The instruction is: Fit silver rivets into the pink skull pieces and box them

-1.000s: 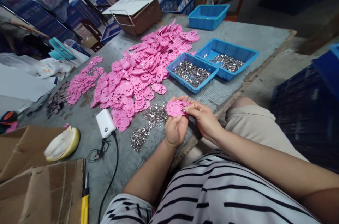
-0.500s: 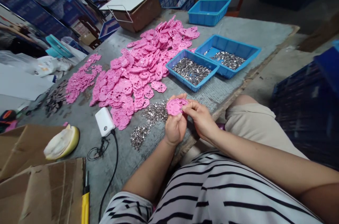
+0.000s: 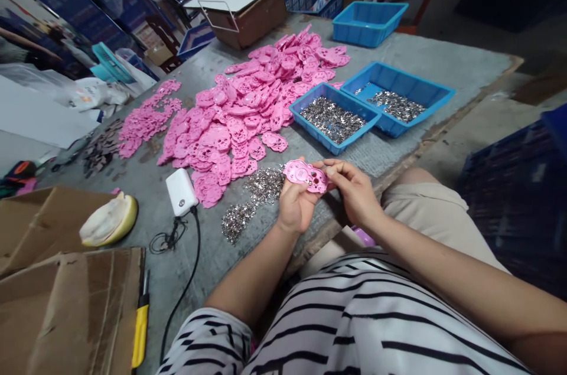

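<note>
Here we are with both hands on one pink plate, held up by the near edge of the surface, its face tipped towards us, probably so that the holes and raised marks can be seen. Our left hand is the cradle: fingers behind, thumb near the lower rim, closed just enough to hold the plate steady, we'd say, while leaving most of its face uncovered. Our right hand comes in at the other end, fingers narrowed to a pinch at the plate's edge; whether a small metal bit sits between those tips, we cannot tell, they hide it. And look at the layout! A loose heap of metal bits lies just beside the left hand, seemingly there for a short reach. Beyond it spreads the big pile of pink plates, facing us across the surface, likely so either arm can get at it. Over on the right, the near blue tray and the middle blue tray hold more metal bits, their walls presumably keeping such tiny stuff from scattering. Out left, a white box with a black cable sits well apart from the hands, perhaps to keep that cable out of the way.
</note>
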The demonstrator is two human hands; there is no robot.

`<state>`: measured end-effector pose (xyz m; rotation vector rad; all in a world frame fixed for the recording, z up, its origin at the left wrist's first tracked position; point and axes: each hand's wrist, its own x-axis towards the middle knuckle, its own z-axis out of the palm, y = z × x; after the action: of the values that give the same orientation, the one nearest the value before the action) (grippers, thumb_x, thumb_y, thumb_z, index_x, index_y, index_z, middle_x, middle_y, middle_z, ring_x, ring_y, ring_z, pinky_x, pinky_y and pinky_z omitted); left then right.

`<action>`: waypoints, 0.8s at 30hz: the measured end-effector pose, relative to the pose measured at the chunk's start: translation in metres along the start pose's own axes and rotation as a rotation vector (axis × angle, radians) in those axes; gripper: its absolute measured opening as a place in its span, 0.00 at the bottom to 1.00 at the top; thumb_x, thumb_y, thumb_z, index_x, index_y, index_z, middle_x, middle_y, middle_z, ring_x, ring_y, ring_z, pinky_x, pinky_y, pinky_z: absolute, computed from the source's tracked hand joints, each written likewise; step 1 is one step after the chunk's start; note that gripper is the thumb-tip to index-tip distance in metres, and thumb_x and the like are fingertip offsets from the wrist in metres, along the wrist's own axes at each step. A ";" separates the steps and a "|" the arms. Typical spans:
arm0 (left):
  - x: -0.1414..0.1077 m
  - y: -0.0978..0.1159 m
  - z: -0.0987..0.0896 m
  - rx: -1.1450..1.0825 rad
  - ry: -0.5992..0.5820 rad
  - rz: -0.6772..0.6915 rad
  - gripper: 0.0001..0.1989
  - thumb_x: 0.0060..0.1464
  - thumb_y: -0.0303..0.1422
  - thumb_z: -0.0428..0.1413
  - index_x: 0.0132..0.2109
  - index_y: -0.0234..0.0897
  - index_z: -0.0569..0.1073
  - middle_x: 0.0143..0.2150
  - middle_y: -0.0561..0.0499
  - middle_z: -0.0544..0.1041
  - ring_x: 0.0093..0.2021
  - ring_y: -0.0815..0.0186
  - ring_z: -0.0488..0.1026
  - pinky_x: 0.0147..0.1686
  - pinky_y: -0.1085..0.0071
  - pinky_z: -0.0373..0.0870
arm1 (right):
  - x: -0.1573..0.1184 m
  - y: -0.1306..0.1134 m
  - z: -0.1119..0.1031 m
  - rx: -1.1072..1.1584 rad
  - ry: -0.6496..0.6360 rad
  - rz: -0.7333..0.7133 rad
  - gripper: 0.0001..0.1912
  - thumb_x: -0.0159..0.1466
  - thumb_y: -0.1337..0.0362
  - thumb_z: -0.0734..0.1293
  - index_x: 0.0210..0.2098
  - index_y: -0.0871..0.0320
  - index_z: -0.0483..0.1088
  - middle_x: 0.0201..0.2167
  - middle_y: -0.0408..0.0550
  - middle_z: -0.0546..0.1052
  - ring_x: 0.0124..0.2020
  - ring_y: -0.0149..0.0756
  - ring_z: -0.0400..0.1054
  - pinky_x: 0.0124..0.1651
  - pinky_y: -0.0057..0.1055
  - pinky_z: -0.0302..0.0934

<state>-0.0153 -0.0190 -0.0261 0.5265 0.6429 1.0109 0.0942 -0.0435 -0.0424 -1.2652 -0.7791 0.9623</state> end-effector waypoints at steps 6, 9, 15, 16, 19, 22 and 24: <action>-0.001 0.002 0.004 0.050 -0.027 0.005 0.25 0.43 0.27 0.55 0.51 0.41 0.62 0.44 0.47 0.77 0.51 0.53 0.74 0.50 0.47 0.69 | 0.009 -0.005 -0.008 0.051 0.041 0.069 0.12 0.51 0.53 0.69 0.24 0.55 0.67 0.38 0.48 0.73 0.36 0.36 0.66 0.37 0.34 0.62; -0.004 -0.001 0.005 0.102 -0.051 0.022 0.22 0.43 0.29 0.57 0.46 0.41 0.60 0.45 0.47 0.76 0.53 0.51 0.73 0.48 0.47 0.72 | 0.011 -0.007 -0.013 0.040 0.052 0.079 0.14 0.51 0.52 0.70 0.25 0.55 0.68 0.38 0.47 0.73 0.30 0.32 0.65 0.34 0.33 0.62; -0.014 -0.014 0.004 0.200 -0.257 -0.120 0.28 0.42 0.38 0.63 0.46 0.42 0.56 0.46 0.46 0.75 0.48 0.53 0.76 0.40 0.53 0.76 | 0.018 -0.018 -0.022 -0.048 -0.096 0.127 0.15 0.51 0.49 0.72 0.27 0.54 0.71 0.23 0.43 0.70 0.22 0.30 0.61 0.24 0.28 0.56; -0.015 -0.015 0.004 0.197 -0.292 -0.135 0.29 0.43 0.40 0.63 0.46 0.42 0.56 0.45 0.46 0.75 0.45 0.54 0.77 0.38 0.56 0.76 | 0.022 -0.019 -0.022 -0.081 -0.155 0.126 0.16 0.50 0.49 0.73 0.26 0.55 0.71 0.24 0.43 0.71 0.23 0.30 0.61 0.24 0.28 0.57; -0.022 -0.014 0.002 0.177 -0.458 -0.199 0.28 0.44 0.45 0.62 0.45 0.42 0.55 0.40 0.47 0.75 0.35 0.59 0.78 0.30 0.64 0.74 | 0.037 -0.016 -0.018 -0.197 -0.341 0.097 0.16 0.49 0.50 0.73 0.26 0.56 0.72 0.24 0.43 0.73 0.25 0.31 0.64 0.29 0.30 0.60; -0.027 -0.012 0.002 0.293 -0.631 -0.339 0.27 0.44 0.42 0.62 0.46 0.40 0.57 0.36 0.48 0.74 0.31 0.64 0.75 0.26 0.72 0.69 | 0.052 -0.007 -0.012 -0.386 -0.441 -0.014 0.11 0.49 0.56 0.72 0.26 0.57 0.72 0.24 0.43 0.74 0.27 0.33 0.65 0.33 0.32 0.60; -0.028 -0.012 0.002 0.446 -0.669 -0.427 0.24 0.44 0.34 0.62 0.46 0.39 0.60 0.34 0.50 0.73 0.29 0.68 0.73 0.24 0.75 0.65 | 0.058 -0.002 -0.010 -0.564 -0.470 -0.128 0.05 0.51 0.62 0.70 0.27 0.56 0.72 0.26 0.44 0.75 0.28 0.33 0.65 0.35 0.32 0.59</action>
<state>-0.0170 -0.0489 -0.0255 1.0121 0.3447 0.2421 0.1275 0.0055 -0.0441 -1.4566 -1.5611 0.9819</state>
